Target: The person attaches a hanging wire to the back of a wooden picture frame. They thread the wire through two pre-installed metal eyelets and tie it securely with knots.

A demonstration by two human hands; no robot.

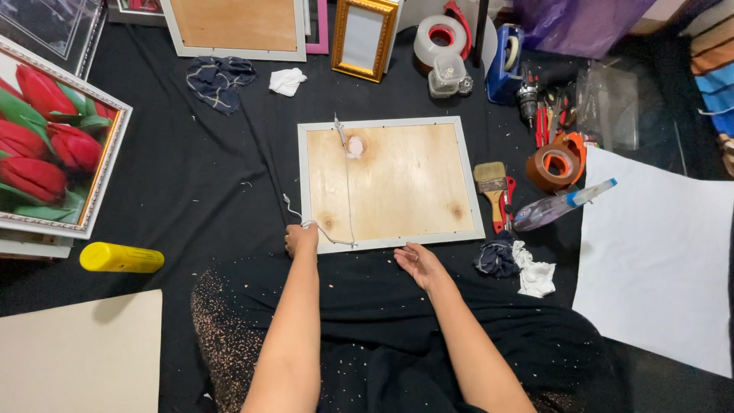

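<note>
A picture frame (390,183) lies face down on black cloth, showing its plywood back and pale border. A thin white cord (348,191) runs across the back from the top edge to the bottom left corner and trails off to the left. My left hand (300,239) is closed on the cord's loose end at the frame's lower left corner. Near the frame's bottom edge, my right hand (419,264) rests with fingers apart, holding nothing.
Paintbrush (492,182), brown tape roll (553,167), spray bottle (562,205) and rags (514,264) lie right of the frame, a white sheet (657,252) farther right. A tulip picture (50,134) and yellow can (121,258) sit left. More frames, tape dispensers and tools line the back.
</note>
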